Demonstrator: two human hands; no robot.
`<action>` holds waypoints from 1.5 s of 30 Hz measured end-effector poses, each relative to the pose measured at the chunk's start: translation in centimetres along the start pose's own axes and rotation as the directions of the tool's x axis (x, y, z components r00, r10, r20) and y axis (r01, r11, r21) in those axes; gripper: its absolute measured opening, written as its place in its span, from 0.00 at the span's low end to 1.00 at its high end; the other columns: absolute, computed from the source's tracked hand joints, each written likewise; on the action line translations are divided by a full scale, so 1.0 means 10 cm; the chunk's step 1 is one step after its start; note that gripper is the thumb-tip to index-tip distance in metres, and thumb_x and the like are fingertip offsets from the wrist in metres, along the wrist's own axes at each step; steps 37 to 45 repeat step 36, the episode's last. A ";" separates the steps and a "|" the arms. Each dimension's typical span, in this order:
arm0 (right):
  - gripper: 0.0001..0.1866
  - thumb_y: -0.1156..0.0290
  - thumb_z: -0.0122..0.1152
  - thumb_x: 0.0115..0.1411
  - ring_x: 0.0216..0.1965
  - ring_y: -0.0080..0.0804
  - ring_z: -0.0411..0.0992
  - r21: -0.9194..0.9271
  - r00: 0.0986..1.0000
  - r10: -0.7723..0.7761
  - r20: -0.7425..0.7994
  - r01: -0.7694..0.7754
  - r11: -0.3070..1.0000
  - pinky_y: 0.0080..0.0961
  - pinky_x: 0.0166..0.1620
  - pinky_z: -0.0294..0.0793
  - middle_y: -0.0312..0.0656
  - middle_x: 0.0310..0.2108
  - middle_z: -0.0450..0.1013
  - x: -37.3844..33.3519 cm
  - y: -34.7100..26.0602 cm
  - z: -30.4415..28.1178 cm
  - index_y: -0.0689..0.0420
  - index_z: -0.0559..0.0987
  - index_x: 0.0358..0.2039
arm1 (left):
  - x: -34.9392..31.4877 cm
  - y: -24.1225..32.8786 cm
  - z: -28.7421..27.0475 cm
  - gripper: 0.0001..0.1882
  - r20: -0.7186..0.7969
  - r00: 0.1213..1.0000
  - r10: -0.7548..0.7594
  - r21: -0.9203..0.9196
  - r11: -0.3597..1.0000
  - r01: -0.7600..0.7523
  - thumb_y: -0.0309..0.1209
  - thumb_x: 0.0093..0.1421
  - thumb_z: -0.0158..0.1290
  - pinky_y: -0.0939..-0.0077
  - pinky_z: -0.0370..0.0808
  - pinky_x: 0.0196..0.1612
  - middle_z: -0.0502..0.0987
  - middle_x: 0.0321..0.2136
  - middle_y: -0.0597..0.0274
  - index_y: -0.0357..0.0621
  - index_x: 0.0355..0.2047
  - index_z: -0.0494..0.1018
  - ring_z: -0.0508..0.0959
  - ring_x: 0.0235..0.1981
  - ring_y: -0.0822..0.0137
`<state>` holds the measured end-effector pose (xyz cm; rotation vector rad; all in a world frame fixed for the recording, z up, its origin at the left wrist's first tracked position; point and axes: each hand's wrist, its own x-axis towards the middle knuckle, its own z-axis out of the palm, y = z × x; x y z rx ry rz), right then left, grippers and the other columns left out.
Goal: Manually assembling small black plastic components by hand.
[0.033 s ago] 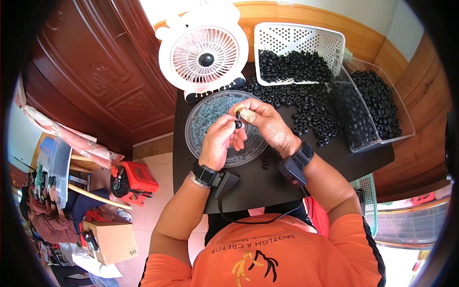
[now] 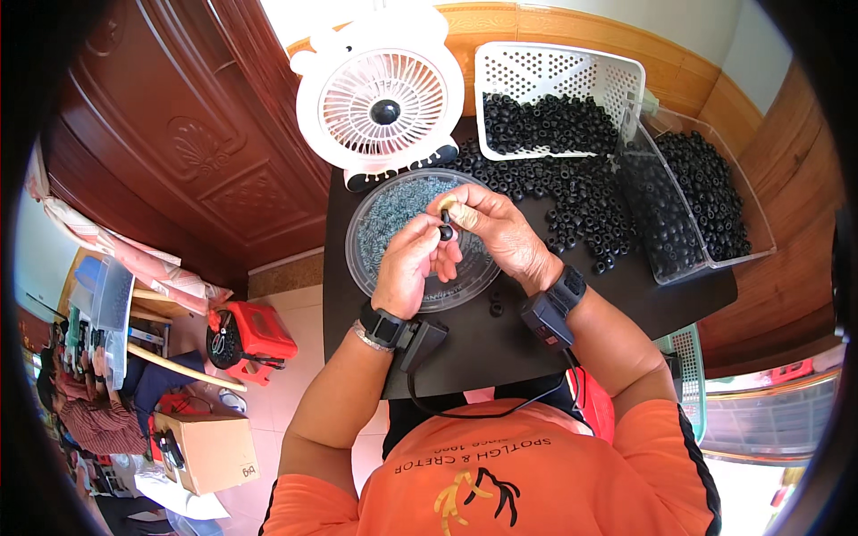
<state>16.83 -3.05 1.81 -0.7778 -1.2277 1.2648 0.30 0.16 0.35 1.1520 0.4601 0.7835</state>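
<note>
**Small black ring held between both hands above the clear tray**

A small black ring point(image 2: 445, 230) is pinched at the fingertips of the left hand point(image 2: 413, 264), which is raised over the round clear tray point(image 2: 380, 268) of small grey-blue pieces. The right hand point(image 2: 497, 230) is brought up against it from the other side; its thumb and forefinger are closed narrowly on a small pale piece point(image 2: 446, 206) just above the ring. Whether ring and pale piece touch cannot be told. The tray is set on a black table point(image 2: 500, 348), near its left edge. Loose black rings point(image 2: 572, 192) are heaped just right of the hands. Behind them a white perforated basket point(image 2: 559, 89) is tilted, and a clear box point(image 2: 706, 192) of more rings is placed at the far right. A white fan point(image 2: 382, 98) is stood behind the tray.
</note>
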 end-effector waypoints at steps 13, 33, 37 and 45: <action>0.11 0.66 0.51 0.65 0.36 0.16 0.68 0.027 0.999 0.013 0.048 -0.015 1.000 0.19 0.45 0.68 0.30 0.32 0.72 0.00 0.04 0.01 0.59 0.76 0.41 | 0.00 -0.04 -0.02 0.14 0.043 0.999 0.005 -0.130 0.991 0.001 0.40 0.64 0.43 0.79 0.69 0.26 0.74 0.25 0.55 0.40 0.35 0.68 0.73 0.21 0.67; 0.10 0.69 0.54 0.63 0.42 0.27 0.70 -0.427 0.941 -0.331 0.065 0.326 0.844 0.27 0.48 0.69 0.42 0.40 0.72 0.02 0.18 0.03 0.60 0.76 0.40 | -0.01 -0.07 -0.05 0.15 0.031 0.997 0.069 -0.234 0.970 -0.060 0.41 0.64 0.42 0.79 0.68 0.26 0.73 0.24 0.58 0.40 0.35 0.68 0.73 0.22 0.68; 0.14 0.62 0.59 0.60 0.41 0.39 0.71 -0.629 0.875 -0.458 0.155 0.445 0.638 0.32 0.51 0.67 0.43 0.43 0.72 0.03 0.13 0.07 0.58 0.77 0.40 | -0.05 -0.08 -0.11 0.18 -0.067 0.998 0.019 -0.308 0.951 -0.039 0.42 0.63 0.45 0.76 0.73 0.32 0.74 0.28 0.61 0.39 0.41 0.68 0.76 0.26 0.66; 0.14 0.62 0.59 0.60 0.41 0.39 0.71 -0.629 0.875 -0.458 0.155 0.445 0.638 0.32 0.51 0.67 0.43 0.43 0.72 0.03 0.13 0.07 0.58 0.77 0.40 | -0.05 -0.08 -0.11 0.18 -0.067 0.998 0.019 -0.308 0.951 -0.039 0.42 0.63 0.45 0.76 0.73 0.32 0.74 0.28 0.61 0.39 0.41 0.68 0.76 0.26 0.66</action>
